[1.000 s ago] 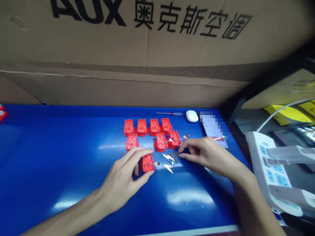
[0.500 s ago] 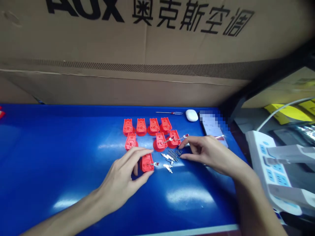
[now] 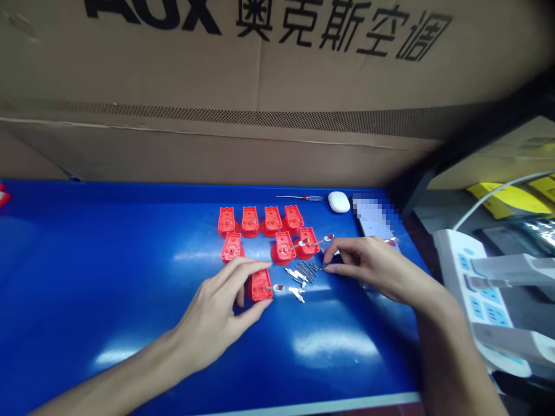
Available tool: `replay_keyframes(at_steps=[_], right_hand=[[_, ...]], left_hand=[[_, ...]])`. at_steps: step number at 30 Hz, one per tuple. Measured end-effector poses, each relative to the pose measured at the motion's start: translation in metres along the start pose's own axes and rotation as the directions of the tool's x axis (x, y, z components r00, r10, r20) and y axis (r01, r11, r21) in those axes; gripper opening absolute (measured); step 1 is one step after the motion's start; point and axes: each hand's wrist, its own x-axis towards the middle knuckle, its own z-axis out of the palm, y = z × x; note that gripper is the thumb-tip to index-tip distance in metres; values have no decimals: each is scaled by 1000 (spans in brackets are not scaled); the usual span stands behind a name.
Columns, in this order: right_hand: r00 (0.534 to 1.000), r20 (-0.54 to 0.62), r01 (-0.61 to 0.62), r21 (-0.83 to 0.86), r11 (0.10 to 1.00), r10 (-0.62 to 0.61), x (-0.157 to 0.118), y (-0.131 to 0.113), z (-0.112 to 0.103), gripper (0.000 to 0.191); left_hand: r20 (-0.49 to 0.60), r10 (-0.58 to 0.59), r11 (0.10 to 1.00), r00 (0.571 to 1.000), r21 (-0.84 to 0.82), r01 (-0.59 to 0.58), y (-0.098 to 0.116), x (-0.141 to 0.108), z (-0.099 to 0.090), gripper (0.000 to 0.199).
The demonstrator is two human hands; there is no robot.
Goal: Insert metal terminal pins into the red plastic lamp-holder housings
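Observation:
My left hand [image 3: 225,306] grips a red plastic housing [image 3: 261,285] by its edges, thumb at the near side and fingers at the far side. From the housing's centre a thin metal shaft with a white, red-marked end [image 3: 278,288] sticks out to the right. Thumb and forefinger of my right hand [image 3: 368,263] are pinched on a small, dark, screw-like metal piece, mostly hidden by the fingertips. Just left of them lie several dark metal pins [image 3: 306,272] and several small white-and-metal parts [image 3: 297,294]. Two more red housings, one of them here [image 3: 283,249], have similar shafts sticking out.
Several red housings [image 3: 250,221] stand in rows behind my left hand. Farther back are a screwdriver [image 3: 310,198], a white rounded case [image 3: 339,202] and a phone [image 3: 373,216]. A cardboard box [image 3: 217,150] walls the blue table's back; a white device [image 3: 481,289] stands right.
My right hand has drawn slightly right from the pins, its fingertips now closed together on a small metal piece. My left hand keeps its hold on the housing.

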Motion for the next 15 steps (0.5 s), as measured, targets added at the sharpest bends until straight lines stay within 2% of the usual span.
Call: replay_keyframes(at_steps=[3,7,12,15], right_hand=[[999,29,-35,28,999,34,0,-1,-1,32],[1000,1,-18,22,1000,18,0,-4,0,36],[999,32,-19,106,994,16,-1,-8,1,43],[1000,9,2,139,990,-4,-5,-13,-4,44]], left_hand=[[0,-4,1000,1000,4,4,0,0,0,47],[3,-3,1000,1000,17,3,0,1,0,47],[6,-17,1000,1000,26,17,1,1,0,47],[26,0,1000,1000,29,-1,2,3,-2,53]])
